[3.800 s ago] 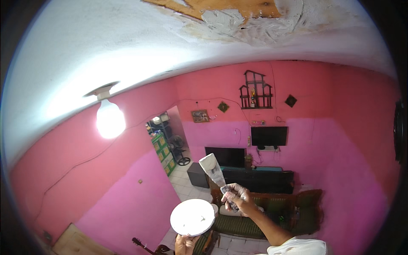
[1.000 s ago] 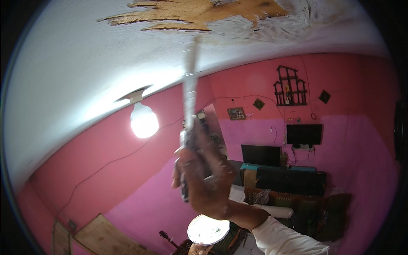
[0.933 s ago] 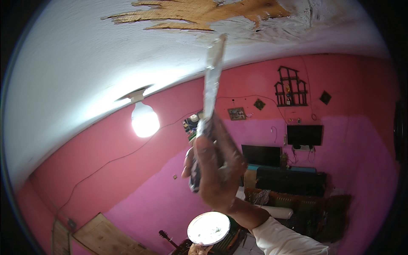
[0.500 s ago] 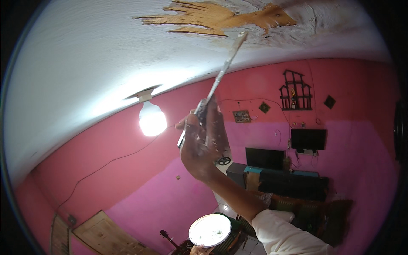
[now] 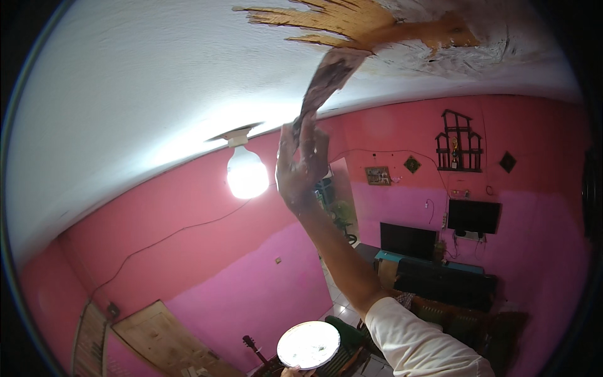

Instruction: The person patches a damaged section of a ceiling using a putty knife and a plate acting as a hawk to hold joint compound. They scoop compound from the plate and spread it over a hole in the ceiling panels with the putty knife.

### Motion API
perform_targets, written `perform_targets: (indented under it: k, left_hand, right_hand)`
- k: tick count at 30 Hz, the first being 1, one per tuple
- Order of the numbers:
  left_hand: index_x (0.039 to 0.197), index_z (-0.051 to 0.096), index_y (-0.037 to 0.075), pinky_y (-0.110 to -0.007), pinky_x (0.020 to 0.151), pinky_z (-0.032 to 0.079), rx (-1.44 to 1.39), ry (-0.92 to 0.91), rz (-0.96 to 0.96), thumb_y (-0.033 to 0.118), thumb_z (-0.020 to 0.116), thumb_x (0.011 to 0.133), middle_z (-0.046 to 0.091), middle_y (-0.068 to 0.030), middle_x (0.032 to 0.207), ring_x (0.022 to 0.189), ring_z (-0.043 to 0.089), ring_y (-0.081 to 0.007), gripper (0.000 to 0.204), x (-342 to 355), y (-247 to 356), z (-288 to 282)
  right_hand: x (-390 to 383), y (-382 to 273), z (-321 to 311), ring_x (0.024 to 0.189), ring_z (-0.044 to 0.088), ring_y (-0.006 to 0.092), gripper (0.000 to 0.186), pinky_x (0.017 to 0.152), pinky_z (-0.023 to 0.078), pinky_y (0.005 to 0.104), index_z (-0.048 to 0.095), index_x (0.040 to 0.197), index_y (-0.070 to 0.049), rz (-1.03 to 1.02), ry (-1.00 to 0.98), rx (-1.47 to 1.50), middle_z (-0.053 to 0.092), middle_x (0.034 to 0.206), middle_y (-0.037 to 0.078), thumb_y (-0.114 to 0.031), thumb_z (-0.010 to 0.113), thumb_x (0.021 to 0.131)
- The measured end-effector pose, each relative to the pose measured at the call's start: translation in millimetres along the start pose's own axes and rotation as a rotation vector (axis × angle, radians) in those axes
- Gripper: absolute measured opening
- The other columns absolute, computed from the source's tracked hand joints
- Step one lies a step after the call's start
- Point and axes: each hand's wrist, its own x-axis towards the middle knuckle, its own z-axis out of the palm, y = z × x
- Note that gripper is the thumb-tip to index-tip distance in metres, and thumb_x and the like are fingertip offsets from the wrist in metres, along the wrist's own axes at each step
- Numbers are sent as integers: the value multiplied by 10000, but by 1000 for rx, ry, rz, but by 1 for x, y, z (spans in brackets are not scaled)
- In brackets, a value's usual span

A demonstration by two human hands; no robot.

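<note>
My right hand (image 5: 301, 163) is raised to the ceiling, fingers closed around the handle of a putty knife (image 5: 330, 78). Its wide, smeared blade meets the ceiling at the near edge of a bare brown wood patch (image 5: 352, 25). White smears mark the fingers. Low in the picture, my left hand (image 5: 296, 372) grips the near rim of a round white dish (image 5: 308, 344); only some fingers show. The dish is glaringly bright, with a few dark specks on its surface, so its contents are hard to make out.
A lit bulb (image 5: 247, 176) hangs from the ceiling just left of my right hand. Rough, smeared ceiling (image 5: 477, 60) lies right of the wood. Below are a guitar (image 5: 253, 345), a wooden door (image 5: 163, 333), two dark screens (image 5: 474, 217) and a wall shelf (image 5: 458, 144).
The putty knife has turned from edge-on to show its broad blade, and its tip has come up to the wood patch's edge. The view has shifted slightly; the dish stays low.
</note>
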Motion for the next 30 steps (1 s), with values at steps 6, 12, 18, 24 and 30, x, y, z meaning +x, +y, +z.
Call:
perform_targets:
  k: [6, 12, 18, 24, 30]
  left_hand:
    - [1189, 416, -50, -540, 1016, 340, -12, 37, 15, -54, 614, 594, 530, -159, 1157, 1123, 490, -303, 627, 0, -1, 7]
    - [1194, 412, -62, -543, 1015, 341, -23, 4, -13, -77, 565, 621, 532, -171, 1153, 1118, 493, -311, 593, -1, 0, 1]
    - [1203, 405, -66, -543, 1015, 341, -49, 56, -77, -92, 537, 626, 529, -177, 1158, 1120, 492, -310, 592, -5, 6, -3]
    - [1250, 363, -72, -542, 1017, 343, -13, -4, -32, -110, 518, 589, 496, -191, 1204, 1147, 473, -317, 680, -7, 10, 1]
    - [1296, 333, -35, -545, 1003, 351, 38, 39, -14, 0, 681, 544, 464, -156, 1268, 1188, 437, -334, 830, -5, 28, 11]
  right_hand:
    - [-59, -19, -60, 668, 545, 139, 479, 527, 455, 259, 420, 1273, 48, 412, -177, 243, 549, 828, 84, -40, 599, 838]
    - [26, -81, -112, 491, 550, 109, 375, 419, 442, 232, 450, 1222, 80, 925, -179, 478, 544, 740, 43, -115, 502, 905]
    - [54, -92, -104, 488, 553, 104, 280, 406, 427, 229, 531, 1118, 43, 924, -163, 537, 538, 722, 41, -141, 506, 908]
    - [65, -117, -91, 502, 567, 101, 296, 420, 449, 218, 525, 1136, 42, 946, -161, 710, 534, 685, 34, -141, 522, 904]
    - [38, -147, -108, 585, 591, 94, 445, 479, 506, 231, 425, 1281, 24, 963, -564, 590, 587, 756, 54, -116, 563, 881]
